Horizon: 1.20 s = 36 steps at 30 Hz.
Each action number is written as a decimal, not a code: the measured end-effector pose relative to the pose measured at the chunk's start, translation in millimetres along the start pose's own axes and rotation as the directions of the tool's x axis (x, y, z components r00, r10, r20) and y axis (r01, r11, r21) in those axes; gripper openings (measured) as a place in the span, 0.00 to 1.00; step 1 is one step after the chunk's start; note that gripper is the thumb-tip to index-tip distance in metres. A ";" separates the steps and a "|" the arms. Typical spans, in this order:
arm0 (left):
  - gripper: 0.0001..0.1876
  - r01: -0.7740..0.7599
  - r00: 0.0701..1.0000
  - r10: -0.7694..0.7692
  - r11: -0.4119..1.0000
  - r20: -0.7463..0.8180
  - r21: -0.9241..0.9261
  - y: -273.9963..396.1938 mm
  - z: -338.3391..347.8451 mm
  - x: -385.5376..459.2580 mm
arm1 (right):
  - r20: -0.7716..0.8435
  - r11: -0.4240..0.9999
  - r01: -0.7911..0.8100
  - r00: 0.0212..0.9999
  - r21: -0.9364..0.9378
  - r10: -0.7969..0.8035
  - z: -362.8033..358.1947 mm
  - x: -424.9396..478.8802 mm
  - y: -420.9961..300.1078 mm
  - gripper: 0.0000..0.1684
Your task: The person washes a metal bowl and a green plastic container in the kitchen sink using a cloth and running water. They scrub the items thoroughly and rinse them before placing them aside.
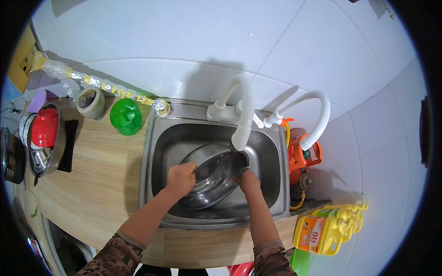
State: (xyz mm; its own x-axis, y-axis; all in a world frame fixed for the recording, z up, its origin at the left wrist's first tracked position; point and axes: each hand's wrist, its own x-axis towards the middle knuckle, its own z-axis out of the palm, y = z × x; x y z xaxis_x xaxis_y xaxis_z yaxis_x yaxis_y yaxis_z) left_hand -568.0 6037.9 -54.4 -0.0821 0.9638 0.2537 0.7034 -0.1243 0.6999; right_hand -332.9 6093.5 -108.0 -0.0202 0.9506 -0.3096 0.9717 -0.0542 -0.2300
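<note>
A shiny metal basin (214,184) stands tilted inside the stainless steel sink (266,203), under the mouth of a white gooseneck faucet (243,127). My left hand (181,179) is closed around the basin's left rim. At the right rim is my right hand (249,181), its thumb on the basin's inner side and its fingers curled over the edge. Something small and dark shows at the right fingertips, too blurred to name. Drops or suds speckle the basin's inner wall. The undersides of both hands are hidden.
Left on the wooden counter (100,172) are a cut green plastic bottle (126,117), a stone mortar (90,103) and a metal basin of dishes (57,151) with a red bowl (45,127). To the right stand a second white spout (321,103), an orange gas cylinder (296,155) and yellow detergent jugs (317,234).
</note>
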 end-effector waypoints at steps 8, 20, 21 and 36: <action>0.03 -0.030 0.998 0.026 0.996 -0.052 -0.089 20.1 19.5 -5.1 | 0.094 0.755 0.390 0.910 -0.528 -0.404 88.9 2.2 -4.8 0.18; 0.05 0.151 0.988 -0.147 0.985 0.047 -0.078 0.7 23.0 -11.6 | -0.365 0.618 -0.044 0.773 0.785 0.518 59.1 69.0 -32.7 0.14; 0.04 0.114 0.993 -0.110 0.989 0.045 -0.099 6.0 28.5 -8.5 | -0.452 0.632 -0.028 0.675 0.774 0.583 87.6 72.1 -4.5 0.18; 0.05 0.124 0.990 -0.118 0.989 0.074 -0.077 -6.2 16.4 1.7 | -0.039 0.659 0.749 0.662 0.070 -0.749 78.9 -0.9 -96.4 0.10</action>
State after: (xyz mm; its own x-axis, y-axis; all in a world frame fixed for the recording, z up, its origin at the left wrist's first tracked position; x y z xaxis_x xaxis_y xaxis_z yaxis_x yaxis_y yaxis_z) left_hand -560.9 6044.1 -69.3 -0.1120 0.9865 0.1194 0.6312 -0.0221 0.7753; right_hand -445.1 6073.8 -158.4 -0.7318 0.6816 0.0027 0.6084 0.6551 -0.4480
